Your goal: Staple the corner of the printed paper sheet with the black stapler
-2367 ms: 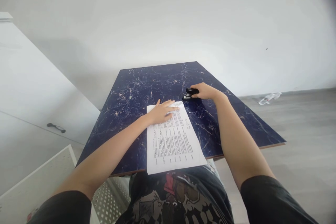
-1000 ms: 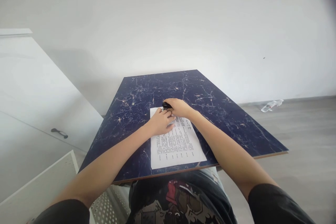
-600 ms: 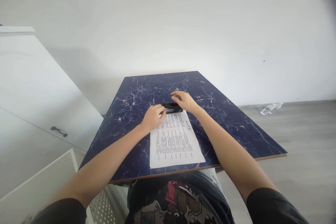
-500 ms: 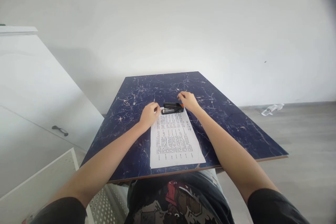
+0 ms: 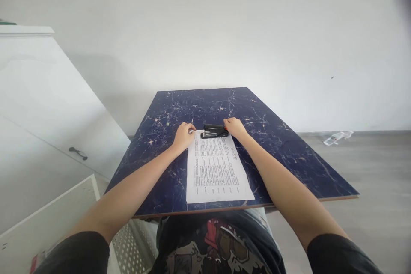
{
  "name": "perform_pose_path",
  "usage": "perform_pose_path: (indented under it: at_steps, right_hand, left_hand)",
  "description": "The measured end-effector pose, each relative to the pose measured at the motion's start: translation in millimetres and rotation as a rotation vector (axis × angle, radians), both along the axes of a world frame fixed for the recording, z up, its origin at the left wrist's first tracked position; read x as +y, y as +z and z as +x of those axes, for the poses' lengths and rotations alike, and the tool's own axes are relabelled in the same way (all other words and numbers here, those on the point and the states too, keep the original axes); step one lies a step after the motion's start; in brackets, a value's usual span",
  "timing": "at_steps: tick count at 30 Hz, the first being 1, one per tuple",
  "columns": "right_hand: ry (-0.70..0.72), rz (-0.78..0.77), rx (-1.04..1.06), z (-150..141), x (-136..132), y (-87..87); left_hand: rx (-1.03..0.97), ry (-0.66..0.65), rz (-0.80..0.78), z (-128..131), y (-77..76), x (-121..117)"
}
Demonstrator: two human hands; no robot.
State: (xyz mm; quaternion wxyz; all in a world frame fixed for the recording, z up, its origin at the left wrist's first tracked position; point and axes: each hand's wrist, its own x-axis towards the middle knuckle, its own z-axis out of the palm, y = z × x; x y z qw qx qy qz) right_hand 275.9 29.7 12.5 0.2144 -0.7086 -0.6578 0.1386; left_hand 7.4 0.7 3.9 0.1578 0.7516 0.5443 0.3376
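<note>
Stapler (image 5: 214,128), likely stiff and light, lay mid-frame over the upper edge of the thin paper (image 5: 218,171); its rear body suited holding. Your right fingers (image 5: 226,121) curled there, your left fingers (image 5: 191,126) bent at the paper's upper-left corner, both grips unclear.

Black stapler (image 5: 214,131), resting on printed paper (image 5: 218,169)
</note>
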Motion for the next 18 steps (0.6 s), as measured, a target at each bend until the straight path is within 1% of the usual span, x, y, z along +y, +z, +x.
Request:
perform_pose_path:
  at_steps: [4, 9, 13, 18]
  right_hand:
    - [-0.027, -0.036, -0.083, -3.9, -0.8, -0.2]
    - [-0.006, -0.046, -0.145, -4.5, -1.2, -1.5]
    - [0.011, -0.060, -0.197, -4.6, -1.9, -0.9]
    - [0.005, -0.053, -0.236, -4.6, -2.6, -0.3]
  left_hand:
    - [-0.043, 0.002, -0.028, -2.4, -3.4, 4.3]
    - [-0.237, -0.017, -0.033, -6.2, -8.4, 9.7]
    - [-0.271, -0.042, -0.060, -4.4, -11.9, 10.4]
    - [-0.363, 0.004, -0.062, 2.8, -16.1, 10.9]
